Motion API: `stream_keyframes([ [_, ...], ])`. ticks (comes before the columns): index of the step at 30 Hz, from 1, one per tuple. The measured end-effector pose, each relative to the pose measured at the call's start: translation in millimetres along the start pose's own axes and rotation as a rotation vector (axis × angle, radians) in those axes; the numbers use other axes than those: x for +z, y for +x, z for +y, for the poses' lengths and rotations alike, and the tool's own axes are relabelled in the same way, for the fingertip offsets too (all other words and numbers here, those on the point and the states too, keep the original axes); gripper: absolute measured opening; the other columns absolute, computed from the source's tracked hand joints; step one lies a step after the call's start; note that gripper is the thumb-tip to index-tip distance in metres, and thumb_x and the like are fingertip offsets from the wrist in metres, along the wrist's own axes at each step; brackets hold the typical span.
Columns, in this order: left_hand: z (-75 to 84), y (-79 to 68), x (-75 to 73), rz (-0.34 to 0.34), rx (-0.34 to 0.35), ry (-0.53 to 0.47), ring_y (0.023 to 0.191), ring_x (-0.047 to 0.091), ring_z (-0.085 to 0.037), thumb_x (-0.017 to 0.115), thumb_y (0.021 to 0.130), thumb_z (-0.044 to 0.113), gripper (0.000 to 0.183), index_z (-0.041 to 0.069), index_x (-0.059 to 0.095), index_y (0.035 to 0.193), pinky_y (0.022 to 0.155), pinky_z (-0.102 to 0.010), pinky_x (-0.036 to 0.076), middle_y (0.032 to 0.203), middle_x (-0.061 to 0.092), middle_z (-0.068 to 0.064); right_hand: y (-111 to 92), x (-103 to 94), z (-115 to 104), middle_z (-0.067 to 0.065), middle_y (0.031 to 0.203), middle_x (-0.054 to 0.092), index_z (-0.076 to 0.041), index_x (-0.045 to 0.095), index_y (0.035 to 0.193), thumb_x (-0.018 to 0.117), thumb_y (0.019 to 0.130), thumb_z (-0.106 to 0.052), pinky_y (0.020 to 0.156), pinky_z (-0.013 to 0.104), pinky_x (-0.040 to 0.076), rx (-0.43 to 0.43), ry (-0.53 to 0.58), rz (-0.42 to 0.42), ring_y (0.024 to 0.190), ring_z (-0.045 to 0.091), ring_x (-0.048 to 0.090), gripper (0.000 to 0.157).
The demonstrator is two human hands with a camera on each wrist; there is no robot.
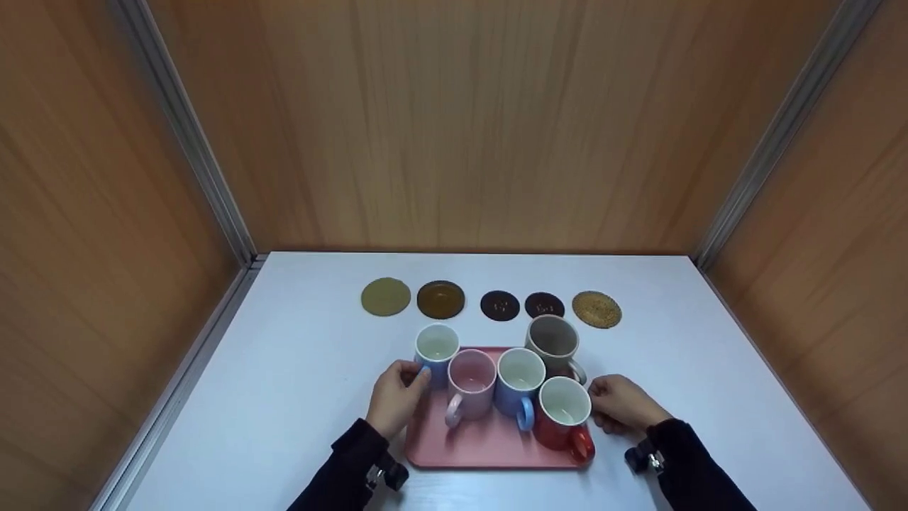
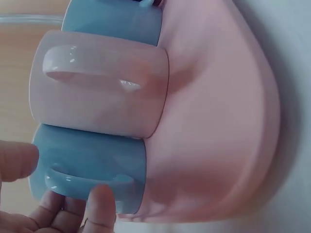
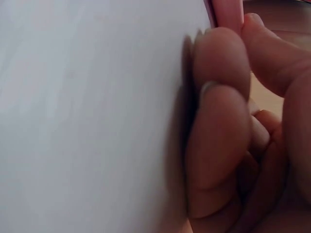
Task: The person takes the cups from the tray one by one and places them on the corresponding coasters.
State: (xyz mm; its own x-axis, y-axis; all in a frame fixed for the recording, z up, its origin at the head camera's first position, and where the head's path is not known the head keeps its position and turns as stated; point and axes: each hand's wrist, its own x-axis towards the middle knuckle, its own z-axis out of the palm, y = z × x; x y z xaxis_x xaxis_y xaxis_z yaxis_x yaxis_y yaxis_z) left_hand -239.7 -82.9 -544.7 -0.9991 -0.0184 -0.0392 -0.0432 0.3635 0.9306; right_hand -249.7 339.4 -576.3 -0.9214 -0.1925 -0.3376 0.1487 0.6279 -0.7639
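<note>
My left hand (image 1: 397,399) grips the handle of a light blue mug (image 2: 92,148) at the tray's left side. The pink tray (image 1: 489,453) carries this mug along with a pink mug (image 1: 472,399), a second blue mug (image 1: 509,402), a red mug (image 1: 550,430) and a grey mug (image 1: 545,349). Their white, pink or grey insides look empty from above. At the right edge, my right hand (image 1: 624,404) pinches the tray rim (image 3: 229,13) between thumb and curled fingers, beside the red mug. The fingers' undersides are partly hidden.
Behind the tray lies a row of round coasters: an olive one (image 1: 385,297), a brown one (image 1: 440,299), two dark ones, the left dark coaster (image 1: 500,306) and the right dark coaster (image 1: 544,304), and a tan one (image 1: 596,309). Wooden walls (image 1: 454,128) enclose the white table (image 1: 305,341).
</note>
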Motion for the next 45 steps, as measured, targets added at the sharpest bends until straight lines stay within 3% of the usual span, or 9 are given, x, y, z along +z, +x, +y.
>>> stream_keyframes([
  [3, -1.1, 3.8, 0.2, -0.042, -0.035, -0.011, 0.097, 0.067, -0.020, 0.063, 0.108, 0.025, 0.032, -0.004, 0.066, 0.119, 0.083, -0.032, 0.057, 0.107, 0.072, -0.015, -0.6, -0.3, -0.6, -0.001, 0.063, 0.062, -0.007, 0.065, 0.089, 0.067, 0.101, -0.025, 0.048, 0.023, 0.047, 0.011, 0.006, -0.001, 0.051, 0.010, 0.056, 0.021],
  [8, -2.7, 7.4, 1.3, -0.108, -0.022, -0.064, 0.084, 0.065, -0.019, 0.056, 0.111, 0.022, 0.028, -0.003, 0.067, 0.104, 0.072, -0.029, 0.053, 0.096, 0.071, -0.016, -0.1, -2.1, -3.7, -0.001, 0.063, 0.062, -0.008, 0.064, 0.088, 0.067, 0.101, -0.023, 0.048, 0.022, 0.047, 0.035, 0.014, 0.001, 0.051, 0.010, 0.056, 0.020],
  [12, -5.2, 6.6, 2.8, -0.127, -0.030, -0.124, 0.079, 0.063, -0.021, 0.052, 0.113, 0.022, 0.031, -0.003, 0.066, 0.101, 0.069, -0.029, 0.052, 0.091, 0.068, -0.015, 0.2, -2.1, -3.8, 0.000, 0.063, 0.062, -0.007, 0.065, 0.089, 0.066, 0.101, -0.023, 0.048, 0.022, 0.048, 0.042, 0.001, -0.004, 0.052, 0.010, 0.058, 0.019],
  [24, -8.2, 2.9, 5.6, -0.114, -0.030, -0.152, 0.078, 0.059, -0.022, 0.051, 0.113, 0.026, 0.036, -0.004, 0.065, 0.098, 0.069, -0.030, 0.048, 0.082, 0.061, -0.006, 0.0, 0.9, -0.5, 0.000, 0.064, 0.062, -0.008, 0.065, 0.089, 0.065, 0.101, -0.023, 0.048, 0.024, 0.049, 0.040, -0.009, -0.008, 0.052, 0.011, 0.059, 0.019],
  [31, -7.0, 3.9, 7.1, -0.094, -0.038, -0.130, 0.075, 0.055, -0.017, 0.051, 0.114, 0.028, 0.038, -0.001, 0.062, 0.091, 0.069, -0.031, 0.047, 0.081, 0.059, -0.005, 1.0, -0.1, -1.4, 0.000, 0.065, 0.063, -0.008, 0.066, 0.090, 0.066, 0.101, -0.025, 0.048, 0.023, 0.049, 0.041, -0.006, 0.001, 0.052, 0.011, 0.058, 0.019],
  [39, -7.1, 4.1, 8.2, -0.105, -0.044, -0.178, 0.073, 0.049, -0.016, 0.050, 0.114, 0.030, 0.038, 0.009, 0.055, 0.084, 0.068, -0.030, 0.043, 0.077, 0.050, 0.002, 0.2, -0.2, -0.7, -0.001, 0.063, 0.061, -0.006, 0.064, 0.089, 0.066, 0.102, -0.024, 0.047, 0.023, 0.048, -0.002, 0.002, -0.013, 0.051, 0.010, 0.057, 0.022],
  [45, -7.8, 3.7, 8.3, -0.107, -0.044, -0.181, 0.073, 0.050, -0.016, 0.049, 0.114, 0.032, 0.038, 0.008, 0.056, 0.085, 0.067, -0.030, 0.043, 0.077, 0.050, 0.002, -0.4, 1.0, -1.2, -0.001, 0.063, 0.061, -0.007, 0.064, 0.089, 0.067, 0.101, -0.025, 0.047, 0.023, 0.048, 0.013, -0.011, 0.003, 0.051, 0.010, 0.057, 0.022],
])
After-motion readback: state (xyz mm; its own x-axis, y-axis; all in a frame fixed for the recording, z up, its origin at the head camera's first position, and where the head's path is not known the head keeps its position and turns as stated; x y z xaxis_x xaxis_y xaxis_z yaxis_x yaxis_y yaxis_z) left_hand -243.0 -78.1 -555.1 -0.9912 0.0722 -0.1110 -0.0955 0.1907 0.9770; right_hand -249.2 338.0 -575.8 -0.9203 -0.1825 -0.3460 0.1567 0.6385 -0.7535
